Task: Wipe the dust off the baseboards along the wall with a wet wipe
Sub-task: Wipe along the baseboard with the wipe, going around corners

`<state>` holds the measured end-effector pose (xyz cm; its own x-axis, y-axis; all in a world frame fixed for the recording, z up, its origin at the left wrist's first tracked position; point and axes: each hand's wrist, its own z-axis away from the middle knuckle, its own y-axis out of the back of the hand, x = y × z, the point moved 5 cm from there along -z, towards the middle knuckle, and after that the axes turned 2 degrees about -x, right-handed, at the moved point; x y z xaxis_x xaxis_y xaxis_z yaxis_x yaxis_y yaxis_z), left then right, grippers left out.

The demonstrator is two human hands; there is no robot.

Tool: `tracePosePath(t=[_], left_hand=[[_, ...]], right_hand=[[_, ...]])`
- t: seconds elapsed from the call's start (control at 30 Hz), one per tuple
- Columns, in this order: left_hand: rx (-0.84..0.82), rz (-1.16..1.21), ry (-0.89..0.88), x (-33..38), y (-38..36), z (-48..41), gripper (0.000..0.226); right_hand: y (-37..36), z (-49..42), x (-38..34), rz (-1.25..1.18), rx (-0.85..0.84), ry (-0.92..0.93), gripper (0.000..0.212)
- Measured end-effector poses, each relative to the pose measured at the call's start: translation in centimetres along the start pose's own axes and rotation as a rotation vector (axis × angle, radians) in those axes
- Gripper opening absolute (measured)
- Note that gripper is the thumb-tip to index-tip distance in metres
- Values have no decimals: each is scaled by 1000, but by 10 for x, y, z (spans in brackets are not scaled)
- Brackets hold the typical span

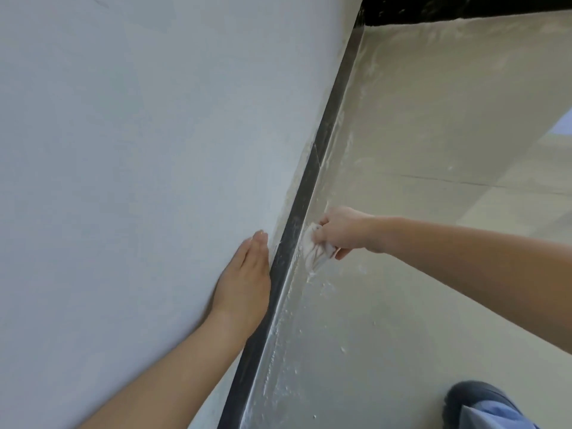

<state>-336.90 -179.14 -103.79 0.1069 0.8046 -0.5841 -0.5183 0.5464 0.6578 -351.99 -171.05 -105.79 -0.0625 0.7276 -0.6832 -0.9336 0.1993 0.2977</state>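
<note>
A dark grey baseboard (322,144) runs diagonally from bottom centre to top right, between the pale wall (139,134) and the beige floor (418,305). My right hand (343,230) is closed around a crumpled white wet wipe (312,247), which is pressed against the baseboard where it meets the floor. My left hand (247,274) lies flat against the wall just left of the baseboard, fingers straight and together, holding nothing. White dust specks line the floor along the baseboard.
A dark shoe (473,400) and a blue trouser leg (495,418) show at the bottom right. A black band (464,7) crosses the top right where the floor ends. A floor joint line (464,181) runs across the tiles.
</note>
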Motion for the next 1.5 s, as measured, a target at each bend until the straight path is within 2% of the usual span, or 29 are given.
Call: tracePosePath(t=[0.17,0.3,0.4,0.57,0.7,0.93,1.07,1.13,1.2,1.27,1.37,1.43,1.5], left_hand=[[39,19,113,1,4,-25,58],[44,108,200,3,3,0,61],[-3,111,203,6,-5,14,65],[-97,30,141,9,-10,22,79],[-125,6,136,10,-13,26,78],[-108,31,161,9,-17,22,72],[-117,56,164,9,-14,22,76],[-106,62,170,9,-11,22,76],[-96,57,175,9,-10,22,70],[-91,63,183,8,-10,21,67],[-89,77,181,7,-10,21,66],[-95,68,172,8,-8,21,67],[-103,53,161,8,-6,22,69]], right_hand=[[-51,-23,70,-286,-44,-90,11],[-132,-23,75,-624,-175,-225,13],[-189,-14,69,-608,-326,-271,8],[-238,-12,72,-612,-453,-337,17],[-222,-36,68,-730,-297,-379,23],[-143,-74,55,-746,-82,-293,26],[-103,-86,58,-955,170,-178,36],[-85,-82,63,-1053,334,-150,32],[-83,-71,66,-954,401,-172,19],[-105,-56,68,-794,302,-180,20],[-168,-29,72,-651,-49,-197,17],[-208,-10,68,-658,-289,-244,14],[-228,-5,60,-741,-383,-293,13]])
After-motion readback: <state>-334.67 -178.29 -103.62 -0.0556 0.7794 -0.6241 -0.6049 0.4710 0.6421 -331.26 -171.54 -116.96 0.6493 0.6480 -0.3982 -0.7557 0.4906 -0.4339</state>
